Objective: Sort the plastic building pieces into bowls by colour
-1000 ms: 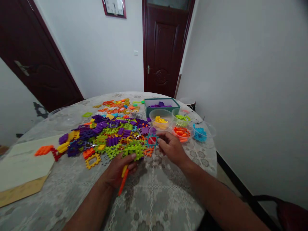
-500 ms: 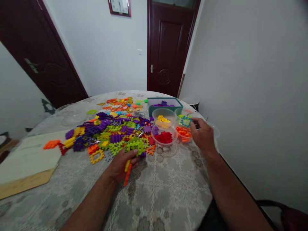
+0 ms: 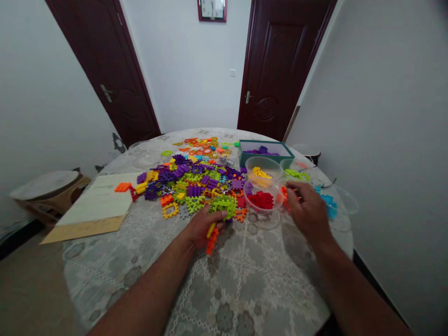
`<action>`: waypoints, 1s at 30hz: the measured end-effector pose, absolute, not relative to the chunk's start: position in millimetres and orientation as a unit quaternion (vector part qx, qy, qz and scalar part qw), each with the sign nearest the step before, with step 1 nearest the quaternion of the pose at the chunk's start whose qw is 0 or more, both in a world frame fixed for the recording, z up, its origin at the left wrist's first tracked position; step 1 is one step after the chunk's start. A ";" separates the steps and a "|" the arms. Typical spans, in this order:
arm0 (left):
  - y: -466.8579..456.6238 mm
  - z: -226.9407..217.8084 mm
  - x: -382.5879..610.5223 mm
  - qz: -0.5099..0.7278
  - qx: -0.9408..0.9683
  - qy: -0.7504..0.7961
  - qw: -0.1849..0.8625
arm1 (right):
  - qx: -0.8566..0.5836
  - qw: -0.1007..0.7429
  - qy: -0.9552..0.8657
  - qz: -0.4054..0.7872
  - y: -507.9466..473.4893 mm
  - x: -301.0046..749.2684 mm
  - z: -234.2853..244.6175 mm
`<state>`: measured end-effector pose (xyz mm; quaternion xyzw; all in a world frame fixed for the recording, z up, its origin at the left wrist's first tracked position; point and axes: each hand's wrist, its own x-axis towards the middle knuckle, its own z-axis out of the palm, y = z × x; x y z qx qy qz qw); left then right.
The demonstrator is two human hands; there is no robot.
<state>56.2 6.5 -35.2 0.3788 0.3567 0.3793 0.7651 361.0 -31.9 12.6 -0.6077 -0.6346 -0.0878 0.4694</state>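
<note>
My left hand [image 3: 205, 227] is closed round several plastic building pieces: a green toothed block [image 3: 224, 206] stands out past the fingertips, and a yellow piece [image 3: 211, 230] and an orange piece [image 3: 212, 241] stick out below the palm. Over the bowl of orange pieces [image 3: 285, 198] hovers my right hand [image 3: 310, 210], thumb and forefinger apart, with no piece visible between them. Just left of it is a clear bowl of red pieces [image 3: 262, 200]. Blue pieces [image 3: 329, 205] lie in a clear container right of that hand. A mixed pile of pieces [image 3: 196, 179] spreads beyond my left hand.
Behind the red bowl stand a bowl of yellow pieces [image 3: 261, 173], a container of green pieces [image 3: 297, 175] and a green-edged box [image 3: 268, 156] holding purple ones. Paper sheets [image 3: 101, 200] lie at the left on the patterned tablecloth [image 3: 259, 275]. A stool [image 3: 45, 186] stands beyond the table.
The view has swung left. The teal square piece that was in my right fingertips no longer shows there, and the blue pieces have come into view. My left hand keeps its pieces.
</note>
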 end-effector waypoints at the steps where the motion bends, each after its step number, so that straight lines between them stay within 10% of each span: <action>1: 6.5 -36.2 56.1 0.374 0.386 0.362 0.762 | -0.577 0.463 -0.672 -0.030 -35.4 338.2 11.0; 17: 0.8 -30.8 60.7 0.339 0.399 0.344 0.780 | -0.524 0.473 -0.595 0.384 -45.8 266.0 -22.3; 30: 6.0 -26.8 57.4 0.365 0.371 0.396 0.757 | -0.558 0.426 -0.623 0.345 -24.4 344.0 33.6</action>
